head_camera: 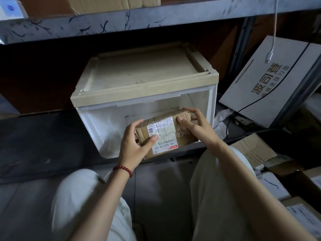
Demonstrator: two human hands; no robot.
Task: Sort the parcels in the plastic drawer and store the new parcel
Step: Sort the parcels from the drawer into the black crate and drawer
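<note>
Fingers of the left hand point(137, 141) curl round the near end of a taped brown parcel point(182, 141), thumb on its white label point(163, 134); the right hand point(196, 126) grips the far end. The parcel is held at the open front of the plastic drawer point(90, 122), under a metal shelf point(121, 20); a grey carton point(271, 80) leans to the right.

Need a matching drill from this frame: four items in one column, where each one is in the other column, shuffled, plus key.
Things
1. brown parcel
2. red bead bracelet
3. white cable
4. grey printed carton

Places
A. hangs down at the upper right
B. leans tilted, right of the plastic drawer
C. gripped by the left hand and right hand at the drawer's open front
D. around the left wrist

Pairs: 1-C, 2-D, 3-A, 4-B
</note>
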